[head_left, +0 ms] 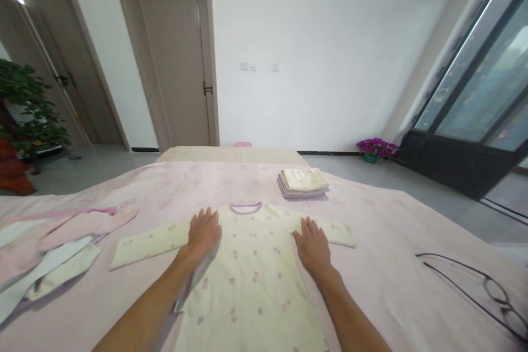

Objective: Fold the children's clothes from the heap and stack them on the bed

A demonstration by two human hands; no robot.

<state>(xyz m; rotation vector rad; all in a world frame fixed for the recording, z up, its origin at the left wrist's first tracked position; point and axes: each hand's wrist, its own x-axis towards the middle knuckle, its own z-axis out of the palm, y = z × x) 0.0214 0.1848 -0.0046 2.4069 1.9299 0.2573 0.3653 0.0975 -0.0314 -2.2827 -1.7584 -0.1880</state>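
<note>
A pale yellow long-sleeved child's shirt [247, 264] with small printed motifs and a lilac neckband lies spread on the pink cloth, its neck pointing away from me and its sleeves stretched out to both sides. My left hand [204, 234] rests flat where the left sleeve meets the body, fingers extended. On the other side, my right hand [313, 245] lies flat at the right sleeve's base, fingers stretched forward. Neither hand grips anything. The shirt's lower hem runs toward the bottom edge of the view.
A neat stack of folded clothes [303, 182] sits beyond the right sleeve. Loose garments [61, 247] lie in a heap at left. Black-framed eyeglasses [490, 291] rest at right on the pink tablecloth [383, 231]. Purple flowers [376, 148] stand on the floor behind.
</note>
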